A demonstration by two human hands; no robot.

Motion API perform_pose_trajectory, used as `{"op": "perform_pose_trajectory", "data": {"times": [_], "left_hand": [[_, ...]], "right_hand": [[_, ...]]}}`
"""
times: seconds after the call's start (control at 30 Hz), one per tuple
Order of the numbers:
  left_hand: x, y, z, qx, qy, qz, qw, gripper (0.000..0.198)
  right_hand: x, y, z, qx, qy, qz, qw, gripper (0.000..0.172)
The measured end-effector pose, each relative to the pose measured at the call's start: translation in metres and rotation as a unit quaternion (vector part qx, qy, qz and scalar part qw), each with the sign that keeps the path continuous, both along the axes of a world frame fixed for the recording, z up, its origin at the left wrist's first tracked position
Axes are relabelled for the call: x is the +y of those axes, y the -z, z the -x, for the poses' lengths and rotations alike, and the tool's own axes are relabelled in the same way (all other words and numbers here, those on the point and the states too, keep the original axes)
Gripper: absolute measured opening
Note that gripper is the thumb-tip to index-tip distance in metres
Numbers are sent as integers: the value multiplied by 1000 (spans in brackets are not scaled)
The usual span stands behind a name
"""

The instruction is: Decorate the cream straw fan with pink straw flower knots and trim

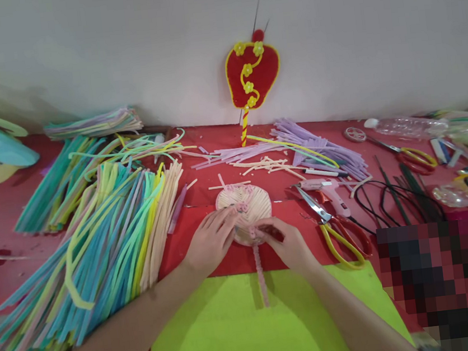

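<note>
A pale round fan (258, 201) is touched from both sides.
In the head view, the fan is seen over the red table (194, 174), its handle (261, 279) pointed toward the wearer, across the lime-green mat (235, 333). The left hand (210, 240) is laid on it, fingers nearly straight and together, beside the middle flower (241, 207); the right hand (287, 240) is curled at the lower edge, but whether anything is pinched there cannot be made out. A flower could be knocked askew by uneven fingertip pressure, or the handle bent by a sideways pull. The face is ribbed in slanting cream rows and dotted with pink flowers.
</note>
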State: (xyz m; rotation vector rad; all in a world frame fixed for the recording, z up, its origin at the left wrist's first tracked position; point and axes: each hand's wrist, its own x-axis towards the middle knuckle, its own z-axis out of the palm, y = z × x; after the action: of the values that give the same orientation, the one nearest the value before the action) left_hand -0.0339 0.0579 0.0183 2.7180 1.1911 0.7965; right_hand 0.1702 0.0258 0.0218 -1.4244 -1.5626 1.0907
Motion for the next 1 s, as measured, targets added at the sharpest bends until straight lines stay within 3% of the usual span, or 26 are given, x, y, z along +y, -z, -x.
{"op": "perform_pose_trajectory", "data": {"times": [0.2,0.43,0.73,1.0], "left_hand": [[-2,-2,1,21,-56,4,998,35],[1,5,2,30,7,-21,999,39],[1,11,0,83,7,-15,996,38],[0,5,0,81,-11,-39,996,31]], "right_hand": [[-1,-3,1,-6,33,-38,999,17],[-1,-2,3,-13,2,-47,999,16],[0,-1,3,-46,-19,-59,997,15],[0,1,6,-50,-1,-59,997,14]]}}
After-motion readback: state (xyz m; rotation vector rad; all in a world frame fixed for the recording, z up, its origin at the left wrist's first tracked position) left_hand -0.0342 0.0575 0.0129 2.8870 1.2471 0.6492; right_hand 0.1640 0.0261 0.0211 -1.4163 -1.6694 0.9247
